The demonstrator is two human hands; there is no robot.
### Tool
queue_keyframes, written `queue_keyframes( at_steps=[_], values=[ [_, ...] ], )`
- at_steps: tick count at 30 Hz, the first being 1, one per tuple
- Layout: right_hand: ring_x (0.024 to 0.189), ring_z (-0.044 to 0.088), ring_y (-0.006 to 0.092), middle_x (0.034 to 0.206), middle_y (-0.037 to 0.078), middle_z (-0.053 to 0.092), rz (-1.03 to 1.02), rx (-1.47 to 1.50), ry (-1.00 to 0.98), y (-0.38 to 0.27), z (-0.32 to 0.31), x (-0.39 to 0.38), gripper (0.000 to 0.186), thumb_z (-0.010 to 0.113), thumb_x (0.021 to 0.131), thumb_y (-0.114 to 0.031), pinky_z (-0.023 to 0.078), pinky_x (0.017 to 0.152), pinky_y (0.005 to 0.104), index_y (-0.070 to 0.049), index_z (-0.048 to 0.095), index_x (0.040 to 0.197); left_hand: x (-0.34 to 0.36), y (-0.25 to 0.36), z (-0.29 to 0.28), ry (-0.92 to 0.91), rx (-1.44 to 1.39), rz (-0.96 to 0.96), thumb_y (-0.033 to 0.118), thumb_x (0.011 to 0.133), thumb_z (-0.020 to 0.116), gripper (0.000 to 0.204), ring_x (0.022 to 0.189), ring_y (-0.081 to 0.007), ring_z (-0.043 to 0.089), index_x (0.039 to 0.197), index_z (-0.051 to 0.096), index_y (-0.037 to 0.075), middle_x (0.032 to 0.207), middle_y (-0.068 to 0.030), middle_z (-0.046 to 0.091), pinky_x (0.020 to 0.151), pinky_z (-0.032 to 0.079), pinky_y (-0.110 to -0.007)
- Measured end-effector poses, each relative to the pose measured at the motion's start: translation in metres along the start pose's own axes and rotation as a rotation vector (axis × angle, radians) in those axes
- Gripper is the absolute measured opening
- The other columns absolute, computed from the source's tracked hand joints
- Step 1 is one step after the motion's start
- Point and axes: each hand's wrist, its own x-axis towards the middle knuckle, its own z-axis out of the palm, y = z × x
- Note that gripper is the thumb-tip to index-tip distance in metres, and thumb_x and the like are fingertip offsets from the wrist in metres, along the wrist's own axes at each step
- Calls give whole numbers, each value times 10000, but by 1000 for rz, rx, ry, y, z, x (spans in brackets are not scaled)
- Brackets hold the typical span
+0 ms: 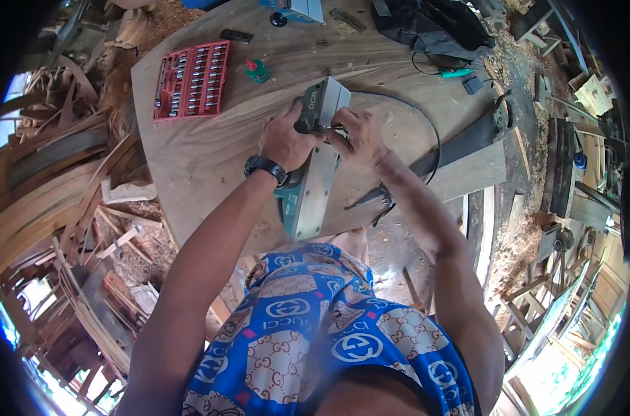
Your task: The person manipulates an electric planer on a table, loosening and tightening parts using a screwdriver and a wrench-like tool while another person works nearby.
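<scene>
Left grip (285, 141) wraps the green electric hand planer (309, 202) at midbody; right grip (360, 135) curls in from the other side, fingertips by the cutter area, can't tell if closed on anything. Planer lies on the wooden counter (207, 177), metal sole exposed. Open red socket-set case (223, 84) to its left, green bottle (257, 72) between.

Wooden tabletop (211, 159) with planer (315, 191), socket set (191, 81), green bottle (258, 72)

2 hands (285, 141), 1 green planer (316, 201), 1 wristwatch (266, 167), 1 socket set (191, 81), 1 bottle (257, 72)
</scene>
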Motion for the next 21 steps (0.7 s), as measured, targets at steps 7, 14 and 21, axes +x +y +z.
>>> queue_keyframes(
  at_steps=[7,14,21],
  values=[
    [990,601,174,1012,-29,610,-571,-410,-489,14,-44,24,181,630,823,-150,415,948,406,-177,595,999,3,12,-10,-18,-13,-35,455,732,819,902,1270,-363,587,1461,528,10,1353,-196,636,1186,346,-481],
    [982,643,205,976,9,633,-397,-387,-331,-5,-52,4,198,689,843,-184,429,1019,445,-157,625,1028,-11,15,-8,215,-82,9,366,704,881,828,1223,-377,575,1384,589,-4,1292,-191,635,1084,430,-475],
    [961,704,343,1016,179,735,638,115,-273,-61,-67,-29,246,709,912,-153,526,829,435,-4,660,1101,-36,58,-33,275,91,456,253,714,839,662,1219,-304,571,1327,643,96,1267,-114,647,1102,341,-487]
  ],
)
